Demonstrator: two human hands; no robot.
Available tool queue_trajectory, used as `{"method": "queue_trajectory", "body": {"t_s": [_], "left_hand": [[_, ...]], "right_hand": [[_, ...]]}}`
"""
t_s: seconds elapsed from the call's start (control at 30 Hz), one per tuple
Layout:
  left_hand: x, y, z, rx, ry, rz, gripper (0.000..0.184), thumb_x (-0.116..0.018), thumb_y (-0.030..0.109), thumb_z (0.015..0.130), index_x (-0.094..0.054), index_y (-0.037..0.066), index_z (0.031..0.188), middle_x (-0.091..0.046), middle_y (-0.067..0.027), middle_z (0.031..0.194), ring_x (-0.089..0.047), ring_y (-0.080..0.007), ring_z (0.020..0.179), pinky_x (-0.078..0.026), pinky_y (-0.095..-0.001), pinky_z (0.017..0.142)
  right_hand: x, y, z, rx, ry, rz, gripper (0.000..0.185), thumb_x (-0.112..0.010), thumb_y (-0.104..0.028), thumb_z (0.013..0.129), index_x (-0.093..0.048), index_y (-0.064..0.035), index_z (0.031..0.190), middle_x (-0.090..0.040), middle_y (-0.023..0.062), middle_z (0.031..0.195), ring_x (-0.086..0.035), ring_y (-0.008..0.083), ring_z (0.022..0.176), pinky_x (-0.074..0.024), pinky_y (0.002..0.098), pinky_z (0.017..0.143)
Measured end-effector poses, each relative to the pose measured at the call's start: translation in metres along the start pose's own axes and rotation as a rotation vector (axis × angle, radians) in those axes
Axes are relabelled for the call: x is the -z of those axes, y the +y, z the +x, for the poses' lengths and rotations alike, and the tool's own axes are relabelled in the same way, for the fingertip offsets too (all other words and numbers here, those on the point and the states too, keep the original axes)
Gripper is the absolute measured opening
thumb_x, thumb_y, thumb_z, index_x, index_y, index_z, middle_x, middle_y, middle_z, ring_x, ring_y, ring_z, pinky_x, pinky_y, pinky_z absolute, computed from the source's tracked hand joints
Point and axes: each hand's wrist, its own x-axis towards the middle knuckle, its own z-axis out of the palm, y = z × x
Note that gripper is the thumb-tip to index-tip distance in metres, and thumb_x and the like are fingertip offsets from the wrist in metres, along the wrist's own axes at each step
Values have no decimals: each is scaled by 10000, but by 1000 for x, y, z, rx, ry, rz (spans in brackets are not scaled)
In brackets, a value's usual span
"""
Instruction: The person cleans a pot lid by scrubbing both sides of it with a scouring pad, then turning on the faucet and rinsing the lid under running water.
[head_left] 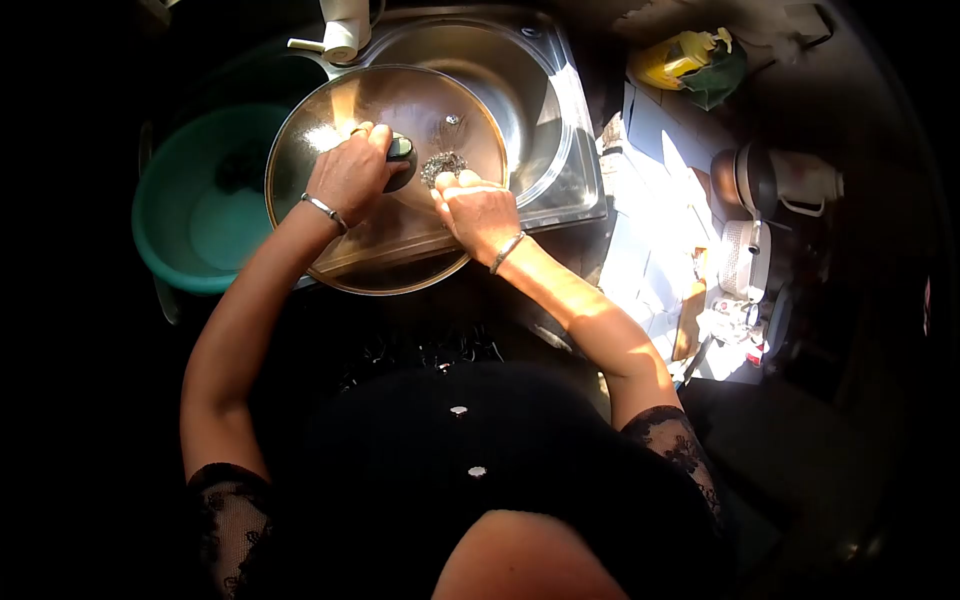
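A large round glass pot lid (300, 190) with a metal rim lies over the left part of the steel sink. My left hand (352, 172) is closed around the dark knob (402, 150) at the lid's middle. My right hand (480, 212) pinches a metal scouring pad (440, 167) against the glass, right of the knob. The sink's drain shows through the clear lid. Some of my left fingers are hidden behind the hand and knob.
A white tap (345, 35) stands behind the lid. The steel sink basin (530, 90) is at right, a green tub (165, 235) at left. A yellow pump bottle (680, 60), a white jug (805, 180) and a white perforated container (745, 260) stand farther right.
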Motion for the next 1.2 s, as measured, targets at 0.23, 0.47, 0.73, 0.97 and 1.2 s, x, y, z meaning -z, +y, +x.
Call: {"method": "queue_trajectory", "body": {"t_s": [0.23, 0.47, 0.73, 0.97, 1.2], "left_hand": [[-3, 10, 2, 105, 30, -25, 297, -600, 301, 856, -509, 29, 933, -600, -184, 935, -616, -357, 853, -496, -437, 717], [-2, 10, 0, 75, 49, -63, 302, -597, 293, 857, -510, 16, 941, -583, -191, 977, -612, -360, 864, -495, -432, 728], [3, 9, 0, 85, 10, -85, 272, -577, 268, 871, -518, 12, 943, -589, -196, 952, -604, -376, 856, -489, -442, 737], [2, 8, -2, 61, 53, -85, 276, -581, 268, 867, -514, 13, 948, -575, -194, 975, -605, -376, 864, -492, -443, 728], [2, 8, -2, 65, 32, -76, 269, -581, 266, 866, -508, 22, 953, -560, -189, 987, -603, -372, 868, -494, -444, 722]], "right_hand": [[-2, 27, 67, -141, -10, 6, 161, -539, -252, 864, -539, -111, 940, -622, 139, 819, -622, 337, 768, -492, 447, 687], [-17, -11, 6, 144, 145, -14, 142, -600, -230, 795, -538, -114, 848, -570, 108, 728, -604, 293, 623, -491, 403, 543], [-10, 9, 29, 60, 54, -10, 182, -573, -239, 833, -546, -110, 959, -597, 138, 771, -612, 313, 670, -491, 423, 608], [-12, 37, 30, -74, 136, -32, 162, -551, -268, 857, -562, -109, 889, -599, 127, 752, -611, 315, 693, -489, 419, 607], [-3, 44, -24, -109, 76, -24, 130, -548, -265, 868, -532, -137, 876, -591, 114, 747, -605, 319, 651, -504, 430, 611]]}}
